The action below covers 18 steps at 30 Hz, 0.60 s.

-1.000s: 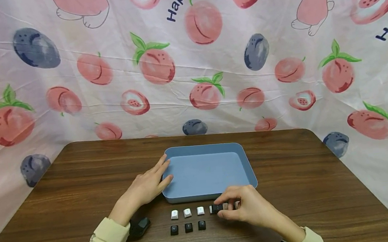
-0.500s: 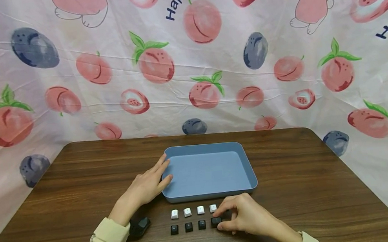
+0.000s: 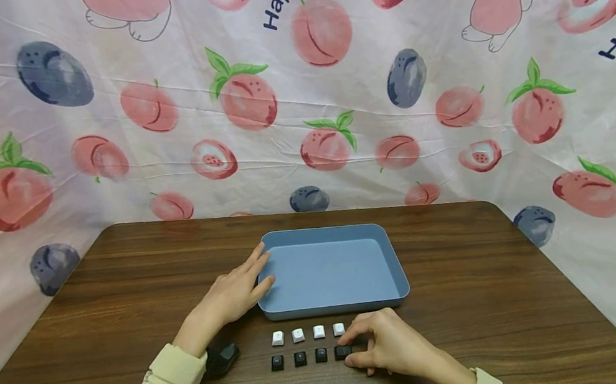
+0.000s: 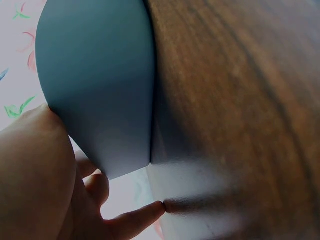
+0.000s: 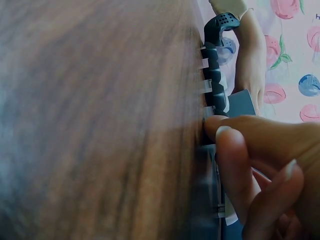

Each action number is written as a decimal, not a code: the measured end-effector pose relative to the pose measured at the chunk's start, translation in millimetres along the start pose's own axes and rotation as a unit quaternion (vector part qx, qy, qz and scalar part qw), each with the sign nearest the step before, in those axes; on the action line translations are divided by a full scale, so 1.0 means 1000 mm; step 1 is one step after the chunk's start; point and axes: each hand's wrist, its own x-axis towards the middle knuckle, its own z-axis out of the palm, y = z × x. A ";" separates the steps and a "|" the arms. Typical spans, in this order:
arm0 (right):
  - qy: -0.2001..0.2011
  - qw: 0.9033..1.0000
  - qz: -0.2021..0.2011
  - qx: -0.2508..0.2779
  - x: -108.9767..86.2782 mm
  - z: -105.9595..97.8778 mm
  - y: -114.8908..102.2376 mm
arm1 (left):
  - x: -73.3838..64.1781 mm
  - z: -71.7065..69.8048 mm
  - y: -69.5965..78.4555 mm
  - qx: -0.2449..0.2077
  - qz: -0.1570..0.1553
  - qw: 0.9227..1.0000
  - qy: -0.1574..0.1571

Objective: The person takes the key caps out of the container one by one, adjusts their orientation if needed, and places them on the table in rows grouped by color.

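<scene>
My right hand (image 3: 388, 343) pinches a black keycap (image 3: 343, 353) between thumb and forefinger at the right end of the front row. To its left in that row stand three more black keycaps, such as this black keycap (image 3: 321, 355). Behind them runs a row of white keycaps; the rightmost white keycap (image 3: 339, 329) lies just beyond my right forefinger. My left hand (image 3: 231, 295) rests with extended fingers against the left side of a shallow blue tray (image 3: 334, 309). The left wrist view shows that hand at the tray's outer wall (image 4: 100, 75).
All of this is on a brown wood-grain table (image 3: 481, 286). A fruit-print cloth (image 3: 353, 87) hangs behind and beside it. Black wrist gear (image 3: 222, 359) sits under my left wrist, left of the keycaps. In the right wrist view, my right fingers hide part of the keycaps.
My right hand has brought the black keycap toward me, from over the white row's right end to the front row's right end. The rightmost white keycap has come into fuller view. My left hand stays put.
</scene>
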 end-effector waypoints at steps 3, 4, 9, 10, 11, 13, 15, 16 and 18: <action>-0.002 1.000 0.000 -0.001 0.000 0.000 0.000 | 0.000 0.000 0.000 0.003 0.001 1.000 -0.001; -0.002 1.000 0.000 -0.001 0.000 0.000 0.000 | 0.000 -0.001 0.000 0.002 -0.001 1.000 -0.001; -0.005 1.000 0.000 0.001 0.000 -0.001 -0.001 | 0.000 -0.001 0.001 0.007 0.000 1.000 -0.001; -0.006 1.000 0.000 0.003 0.000 -0.001 -0.001 | 0.000 -0.001 0.001 0.007 0.001 1.000 0.000; -0.006 1.000 0.000 0.005 0.000 -0.002 -0.001 | -0.001 -0.001 0.001 0.007 0.001 1.000 0.000; -0.004 1.000 0.000 0.010 -0.001 -0.003 -0.001 | -0.001 -0.001 0.001 0.007 0.002 1.000 0.001; -0.002 1.000 0.002 0.015 -0.001 -0.003 -0.002 | -0.001 -0.001 0.001 0.007 0.002 1.000 0.002; -0.001 1.000 0.001 0.015 -0.001 -0.004 -0.002 | -0.001 -0.001 0.001 0.006 0.002 1.000 0.002; 0.001 1.000 0.001 0.017 -0.001 -0.004 -0.002 | -0.001 -0.001 0.001 0.006 0.002 1.000 0.003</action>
